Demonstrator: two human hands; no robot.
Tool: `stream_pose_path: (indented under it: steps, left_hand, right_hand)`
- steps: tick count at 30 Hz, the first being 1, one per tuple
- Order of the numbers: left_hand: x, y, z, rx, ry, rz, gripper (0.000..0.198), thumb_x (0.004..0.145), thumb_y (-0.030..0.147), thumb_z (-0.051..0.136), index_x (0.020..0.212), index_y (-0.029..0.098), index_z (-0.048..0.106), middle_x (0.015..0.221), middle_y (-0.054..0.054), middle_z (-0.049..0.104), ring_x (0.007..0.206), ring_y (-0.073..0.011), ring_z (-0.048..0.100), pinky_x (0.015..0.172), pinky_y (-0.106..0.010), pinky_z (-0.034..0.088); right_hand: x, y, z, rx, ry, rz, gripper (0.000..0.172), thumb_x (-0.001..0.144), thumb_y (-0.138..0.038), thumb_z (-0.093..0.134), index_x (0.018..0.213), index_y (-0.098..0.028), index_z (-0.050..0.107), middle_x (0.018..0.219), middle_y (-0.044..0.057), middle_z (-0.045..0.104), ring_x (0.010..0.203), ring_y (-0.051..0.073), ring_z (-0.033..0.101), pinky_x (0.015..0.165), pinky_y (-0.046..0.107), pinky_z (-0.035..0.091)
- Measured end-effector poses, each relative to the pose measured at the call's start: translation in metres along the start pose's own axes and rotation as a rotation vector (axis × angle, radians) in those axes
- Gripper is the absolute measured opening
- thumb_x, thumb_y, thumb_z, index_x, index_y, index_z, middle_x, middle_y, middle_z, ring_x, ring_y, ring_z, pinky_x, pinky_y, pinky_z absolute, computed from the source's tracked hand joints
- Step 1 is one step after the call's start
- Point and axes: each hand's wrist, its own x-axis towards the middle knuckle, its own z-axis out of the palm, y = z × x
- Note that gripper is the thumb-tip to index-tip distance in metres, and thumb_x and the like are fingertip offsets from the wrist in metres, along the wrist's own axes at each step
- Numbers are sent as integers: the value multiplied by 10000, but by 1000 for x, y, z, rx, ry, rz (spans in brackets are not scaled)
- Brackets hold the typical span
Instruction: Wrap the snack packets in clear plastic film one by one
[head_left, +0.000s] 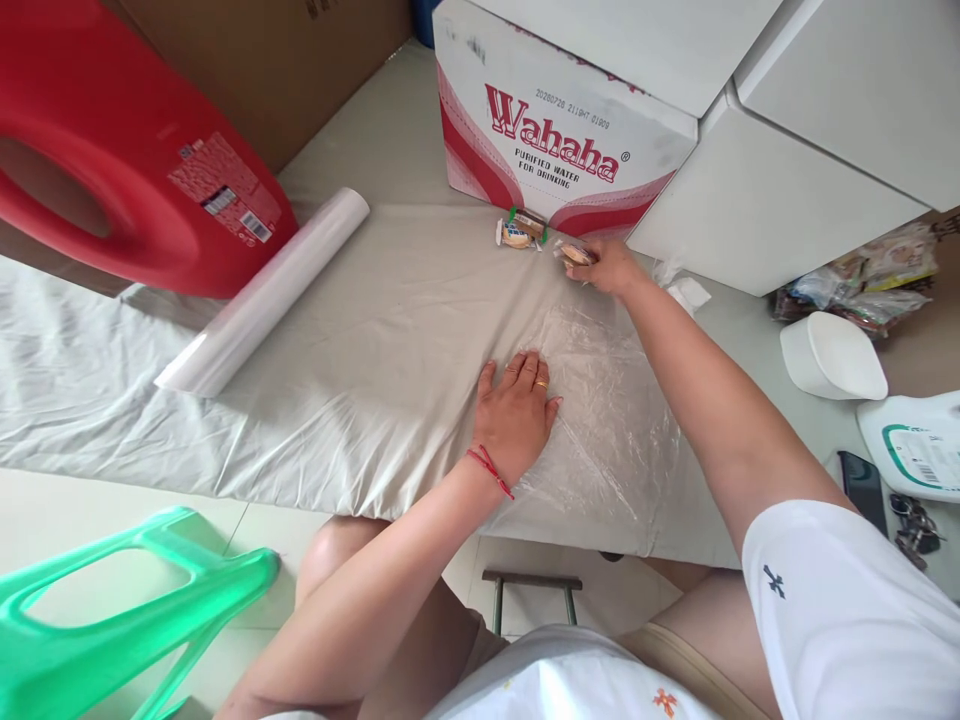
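My left hand [519,408] lies flat with fingers spread on the edge of a clear sheet of plastic film [604,420], spread over the pale cloth-covered table [360,340]. My right hand [609,266] reaches to the far side and closes on a small wrapped snack [574,254] in clear wrapping. A second wrapped snack [517,232] lies just left of it, against the foot of the Wahaha water carton [555,120].
A roll of plastic film [262,292] lies on the table at left, by a large red jug [127,150]. White boxes [757,190] stand behind right. A white cap [831,356], phone [864,484] and keys lie right. Green stool [127,610] lower left.
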Motion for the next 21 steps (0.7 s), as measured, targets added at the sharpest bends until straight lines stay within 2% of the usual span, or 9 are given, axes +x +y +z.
stream_pose_path:
  steps: [3, 6, 9, 12, 15, 18, 21]
  left_hand:
    - [-1, -1, 0, 9, 3, 3, 602, 1090, 398, 296, 1609, 135, 447, 1712, -112, 390, 1589, -283, 343, 1314, -576, 222]
    - [-2, -1, 0, 19, 11, 8, 599, 1089, 387, 306, 1606, 121, 448, 1709, -116, 393, 1585, -281, 347, 1313, -567, 224]
    - [-3, 0, 0, 16, 23, 8, 591, 1092, 389, 298, 1601, 133, 457, 1705, -116, 403, 1583, -276, 350, 1310, -563, 225]
    - [-3, 2, 0, 7, 41, -3, 592, 1098, 405, 281, 1592, 139, 471, 1699, -127, 411, 1583, -282, 353, 1308, -572, 219]
    - [-2, 3, -1, 7, 43, -19, 586, 1105, 371, 247, 1585, 124, 476, 1697, -131, 413, 1579, -281, 362, 1305, -573, 219]
    - [-2, 2, -2, 10, 40, -18, 577, 1107, 330, 227, 1585, 123, 475, 1700, -126, 409, 1579, -275, 366, 1300, -562, 233]
    - [-2, -1, -2, 12, 52, -9, 572, 1102, 338, 271, 1581, 103, 479, 1692, -139, 418, 1576, -285, 373, 1295, -555, 251]
  right_hand:
    - [-42, 4, -15, 204, 11, 99, 347, 811, -422, 782, 1093, -223, 746, 955, 66, 732, 964, 267, 674, 845, 423, 563]
    - [-104, -3, -31, 385, 31, 84, 459, 789, -448, 791, 1188, -228, 736, 1131, 92, 747, 1080, 273, 685, 919, 429, 567]
    - [-173, -14, -38, 396, 55, 102, 530, 743, -480, 842, 1221, -277, 736, 1230, 81, 732, 1159, 288, 680, 998, 466, 562]
    - [-227, -24, -28, 365, 45, 99, 529, 761, -480, 849, 1251, -319, 729, 1230, 67, 708, 1141, 281, 690, 1035, 488, 558]
    - [-255, -31, -7, 299, 57, 39, 466, 828, -447, 800, 1272, -337, 711, 1211, 65, 688, 1152, 284, 673, 1066, 501, 538]
    - [-263, -31, 12, 142, 74, 23, 437, 862, -390, 761, 1291, -339, 689, 1234, 87, 672, 1194, 330, 638, 1071, 548, 520]
    - [-265, -24, 21, -22, 58, 23, 510, 847, -414, 780, 1336, -327, 665, 1310, 118, 645, 1249, 388, 586, 1075, 615, 499]
